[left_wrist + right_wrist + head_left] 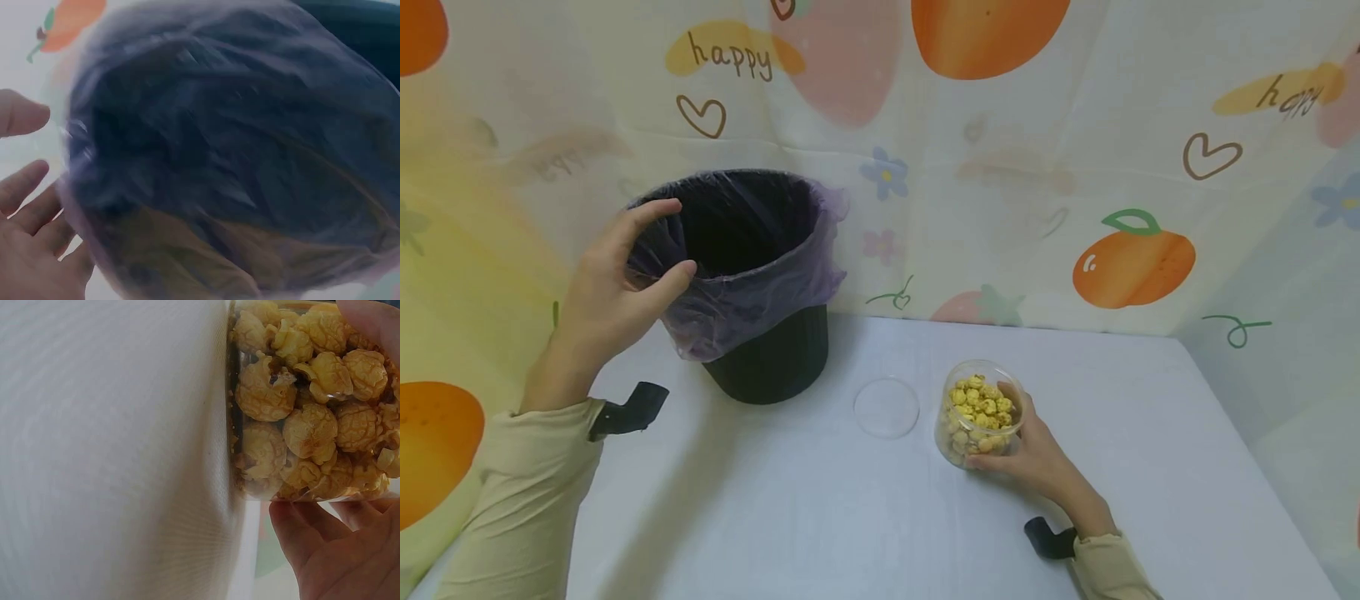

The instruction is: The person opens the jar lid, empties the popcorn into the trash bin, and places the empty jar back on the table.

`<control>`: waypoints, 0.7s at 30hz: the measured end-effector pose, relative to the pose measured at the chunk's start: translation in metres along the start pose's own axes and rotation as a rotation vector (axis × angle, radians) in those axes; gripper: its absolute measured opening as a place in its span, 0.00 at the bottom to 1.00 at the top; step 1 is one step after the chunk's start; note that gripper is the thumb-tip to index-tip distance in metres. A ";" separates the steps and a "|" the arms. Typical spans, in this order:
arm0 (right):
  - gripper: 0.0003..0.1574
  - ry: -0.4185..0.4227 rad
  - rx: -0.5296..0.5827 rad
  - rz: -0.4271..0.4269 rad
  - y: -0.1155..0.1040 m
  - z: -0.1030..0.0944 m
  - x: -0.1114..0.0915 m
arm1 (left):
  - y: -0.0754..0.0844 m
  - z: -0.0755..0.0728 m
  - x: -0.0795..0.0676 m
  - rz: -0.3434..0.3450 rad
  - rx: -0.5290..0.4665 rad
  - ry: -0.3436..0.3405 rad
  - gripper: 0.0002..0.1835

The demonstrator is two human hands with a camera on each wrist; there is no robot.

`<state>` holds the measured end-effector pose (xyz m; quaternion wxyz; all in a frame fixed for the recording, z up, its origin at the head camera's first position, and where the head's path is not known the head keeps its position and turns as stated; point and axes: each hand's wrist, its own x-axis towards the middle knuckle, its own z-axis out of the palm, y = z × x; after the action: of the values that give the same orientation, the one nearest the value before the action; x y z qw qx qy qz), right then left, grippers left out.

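Right hand: curled round a clear jar of popcorn, right of the lined bin; jar was upright, mouth up, long axis vertical. Left hand: empty, thumb and fingers parted, was at the bin's left rim. Clear disc: lay flat, just right of the bin. White table: was beneath the bin; fruit-printed cloth hung behind.

From afar I see a white tabletop, and behind it a pale printed backdrop that turns yellow toward the left. On it I make out a leafed orange at right, a bigger orange cut off at the top, a brown heart beneath the word "happy", and a blue flower above a pink flower.
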<state>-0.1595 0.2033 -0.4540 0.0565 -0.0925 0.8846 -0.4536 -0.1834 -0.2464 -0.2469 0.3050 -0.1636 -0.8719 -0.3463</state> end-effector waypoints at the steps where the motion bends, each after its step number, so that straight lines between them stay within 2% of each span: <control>1: 0.74 0.000 0.000 0.000 0.000 0.000 0.000 | -0.003 -0.001 0.000 -0.029 0.008 0.010 0.32; 6: 0.74 -0.001 -0.005 -0.004 0.001 0.000 0.000 | -0.018 -0.004 0.003 -0.171 0.000 0.064 0.31; 11: 0.74 -0.001 0.001 -0.009 0.000 -0.001 0.000 | -0.034 -0.007 0.004 -0.257 -0.041 0.080 0.31; 15: 0.74 0.002 0.003 -0.015 0.000 0.000 0.000 | -0.044 -0.008 0.004 -0.328 -0.101 0.039 0.33; 21: 0.75 0.003 0.003 -0.013 0.001 -0.001 0.000 | -0.054 -0.008 0.002 -0.420 -0.170 -0.061 0.37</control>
<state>-0.1597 0.2042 -0.4542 0.0525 -0.0977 0.8833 -0.4555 -0.2086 -0.2905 -0.2680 0.1847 -0.0139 -0.8635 -0.4692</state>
